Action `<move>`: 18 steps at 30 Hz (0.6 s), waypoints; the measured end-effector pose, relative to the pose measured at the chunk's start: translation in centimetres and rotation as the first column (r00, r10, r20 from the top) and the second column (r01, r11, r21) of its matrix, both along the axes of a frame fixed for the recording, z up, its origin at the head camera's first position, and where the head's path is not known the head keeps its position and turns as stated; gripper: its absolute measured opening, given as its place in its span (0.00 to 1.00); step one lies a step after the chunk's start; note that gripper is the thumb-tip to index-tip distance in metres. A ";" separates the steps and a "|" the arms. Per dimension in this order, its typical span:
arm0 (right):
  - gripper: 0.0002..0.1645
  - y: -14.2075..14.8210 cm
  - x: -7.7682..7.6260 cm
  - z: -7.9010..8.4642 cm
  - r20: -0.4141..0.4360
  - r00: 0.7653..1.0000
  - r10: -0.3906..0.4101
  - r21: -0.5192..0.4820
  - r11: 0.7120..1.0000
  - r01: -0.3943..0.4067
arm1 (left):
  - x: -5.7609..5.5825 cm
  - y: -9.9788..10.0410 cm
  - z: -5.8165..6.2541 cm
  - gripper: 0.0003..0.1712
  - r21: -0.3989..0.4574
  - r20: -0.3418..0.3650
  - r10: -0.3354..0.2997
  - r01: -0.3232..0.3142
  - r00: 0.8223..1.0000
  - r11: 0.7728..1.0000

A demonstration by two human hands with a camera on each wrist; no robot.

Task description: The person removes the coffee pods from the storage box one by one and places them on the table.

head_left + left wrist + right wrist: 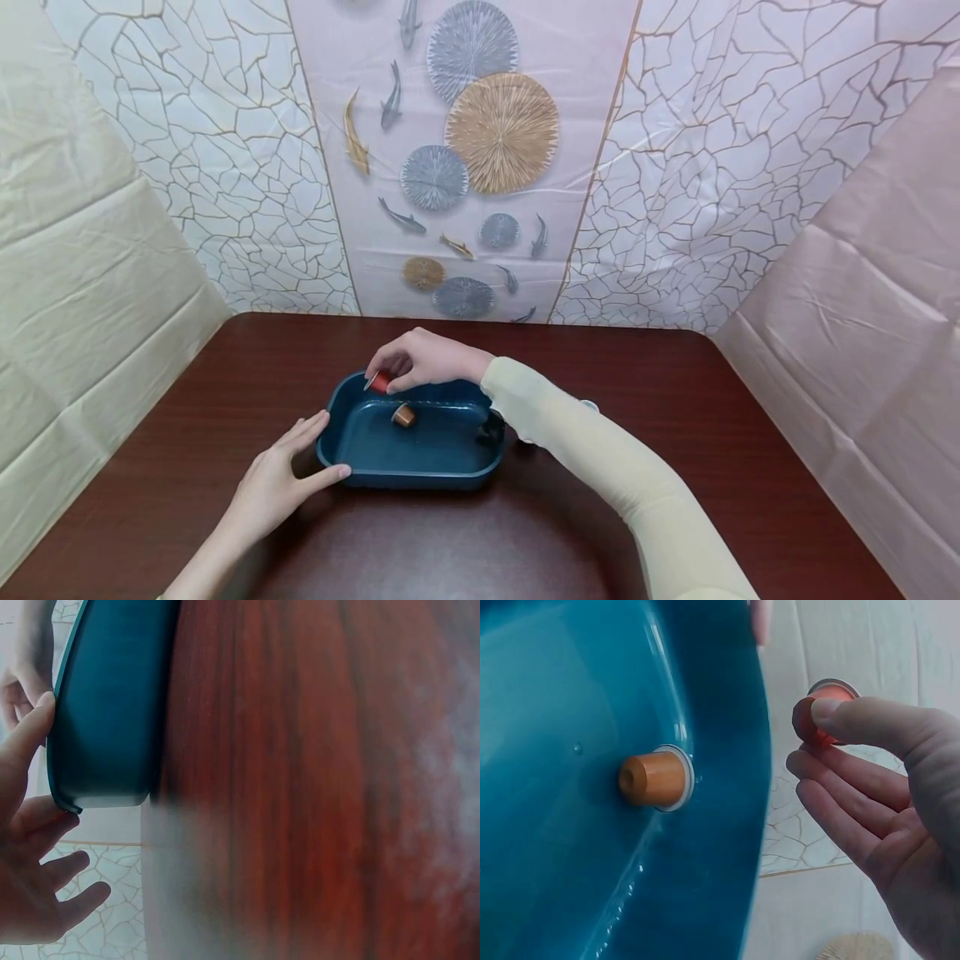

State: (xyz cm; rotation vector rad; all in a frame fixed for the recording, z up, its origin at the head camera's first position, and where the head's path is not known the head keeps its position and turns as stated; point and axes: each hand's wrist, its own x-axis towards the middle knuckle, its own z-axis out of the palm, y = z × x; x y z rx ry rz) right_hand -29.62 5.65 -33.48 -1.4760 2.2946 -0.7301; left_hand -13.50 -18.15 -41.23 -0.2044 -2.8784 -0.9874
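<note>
My right hand [431, 358] pinches a red coffee capsule [380, 382] between thumb and fingers, over the back left rim of a blue tray [420, 480]. The right wrist view shows the thumb on the side of this red capsule [834, 712]. An orange-brown coffee capsule [403, 416] lies on its side inside the tray, toward the back wall. My left hand [273, 479] touches the tray's front left corner, its thumb on the front rim and its fingers along the left side. In the left wrist view, the other fingers [79, 904] spread away from the tray.
A dark object [491, 429] sits at the tray's right end, partly hidden by my right sleeve [592, 450]. Behind that sleeve, a small pale round edge [590, 405] shows on the brown table [187, 417]. Patterned cloth walls [465, 208] enclose the table's back and sides.
</note>
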 end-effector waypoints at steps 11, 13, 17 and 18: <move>0.18 3.1 2.2 0.4 0.066 0.997 -0.052 -0.117 0.991 0.059 | 0.1 0.1 0.0 0.52 0.004 0.007 -0.004 0.004 1.000 1.000; 0.18 3.7 2.9 0.5 0.069 0.996 -0.060 -0.129 0.989 0.068 | 0.1 0.1 0.0 0.52 0.006 0.004 -0.005 0.005 1.000 1.000; 0.18 4.9 4.0 0.2 0.076 0.993 -0.084 -0.151 0.984 0.095 | 0.1 0.1 0.0 0.51 0.011 -0.007 -0.006 0.007 1.000 1.000; 0.18 5.2 4.2 0.1 0.076 0.993 -0.095 -0.157 0.982 0.106 | 0.1 0.0 0.0 0.51 0.014 -0.009 -0.008 0.008 1.000 1.000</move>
